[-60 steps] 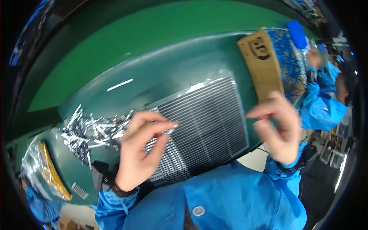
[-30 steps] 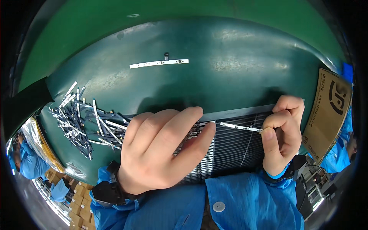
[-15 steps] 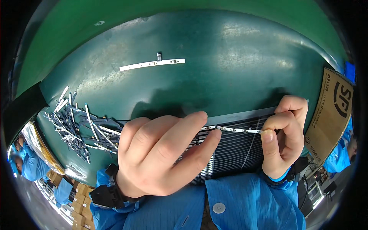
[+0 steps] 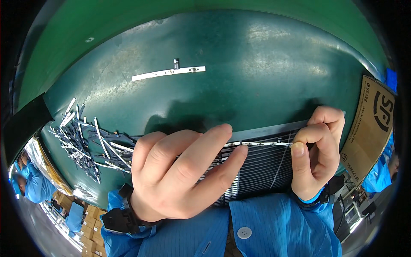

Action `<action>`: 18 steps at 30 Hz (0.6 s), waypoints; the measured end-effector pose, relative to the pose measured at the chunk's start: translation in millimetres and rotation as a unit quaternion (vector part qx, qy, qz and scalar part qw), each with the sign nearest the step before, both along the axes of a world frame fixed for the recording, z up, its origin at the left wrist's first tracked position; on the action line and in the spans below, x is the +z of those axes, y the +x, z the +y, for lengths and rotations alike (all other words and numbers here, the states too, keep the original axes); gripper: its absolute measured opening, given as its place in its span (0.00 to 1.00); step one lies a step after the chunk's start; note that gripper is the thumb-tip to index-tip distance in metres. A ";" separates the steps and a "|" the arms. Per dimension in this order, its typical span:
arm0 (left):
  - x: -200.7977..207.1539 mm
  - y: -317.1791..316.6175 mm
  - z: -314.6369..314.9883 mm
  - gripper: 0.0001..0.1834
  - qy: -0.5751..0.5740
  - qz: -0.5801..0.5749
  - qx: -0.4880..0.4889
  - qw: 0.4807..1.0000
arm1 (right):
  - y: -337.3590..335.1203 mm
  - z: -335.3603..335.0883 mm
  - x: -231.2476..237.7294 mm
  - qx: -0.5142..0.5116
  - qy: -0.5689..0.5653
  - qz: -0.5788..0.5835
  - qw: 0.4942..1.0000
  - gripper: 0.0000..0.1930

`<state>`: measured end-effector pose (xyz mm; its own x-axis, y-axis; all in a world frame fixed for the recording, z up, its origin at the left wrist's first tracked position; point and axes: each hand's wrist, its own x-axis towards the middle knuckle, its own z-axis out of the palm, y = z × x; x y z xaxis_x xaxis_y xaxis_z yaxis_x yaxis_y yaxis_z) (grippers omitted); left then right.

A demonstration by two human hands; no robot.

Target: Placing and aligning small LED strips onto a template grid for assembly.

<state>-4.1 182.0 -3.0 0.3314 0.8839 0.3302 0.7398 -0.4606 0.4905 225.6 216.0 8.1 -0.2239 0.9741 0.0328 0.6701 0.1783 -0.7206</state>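
A narrow white LED strip [image 4: 266, 144] with small components along it lies over a dark panel [image 4: 261, 171] of parallel rows. My right hand [image 4: 316, 154] pinches the strip's right end between thumb and forefinger. By the strip's left end is my left hand [image 4: 180, 173], its thumb tip close under that end; whether they touch I cannot tell. Its forefinger and thumb are apart with nothing visible between them. The hand covers much of the panel's left side, where more white strips [image 4: 231, 144] show past the fingers.
A tangled heap of black and white strips [image 4: 81, 145] lies left on the green table [image 4: 274, 77]. Farther back are a separate white strip [image 4: 169, 73] and a small black cylindrical part [image 4: 176, 64]. A cardboard box [image 4: 368, 124] stands at the right edge. People in blue are beyond both sides.
The strip in my right hand lies straighter, its right part slightly higher. My right fingertips have shifted a little; my left hand is almost unmoved.
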 end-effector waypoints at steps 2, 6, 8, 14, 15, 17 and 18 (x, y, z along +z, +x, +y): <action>2.1 0.0 0.1 0.18 -0.011 0.008 -0.001 1.000 | 0.3 0.2 0.1 -0.001 -0.001 -0.002 1.000 0.07; 1.9 0.4 -0.7 0.17 -0.013 0.006 0.004 1.000 | 0.4 0.8 -0.9 0.009 0.009 -0.008 1.000 0.07; 2.4 0.4 -0.6 0.16 -0.018 0.008 0.004 1.000 | 0.3 0.7 -1.1 0.011 0.011 -0.010 1.000 0.06; 4.8 0.9 -0.6 0.16 -0.029 0.013 0.003 0.999 | 0.4 -0.3 -0.3 0.007 0.006 -0.019 1.000 0.06; 5.2 0.4 -0.9 0.16 -0.029 0.013 0.003 0.999 | 0.1 -0.2 -0.7 0.009 0.005 -0.019 1.000 0.06; 5.2 0.0 -1.1 0.17 -0.031 0.019 0.001 0.999 | 0.8 -0.4 -1.5 0.008 0.004 -0.020 1.000 0.06; 4.6 0.1 -0.9 0.17 -0.031 0.018 -0.001 0.999 | 2.1 -0.7 -2.1 0.009 0.005 -0.021 1.000 0.07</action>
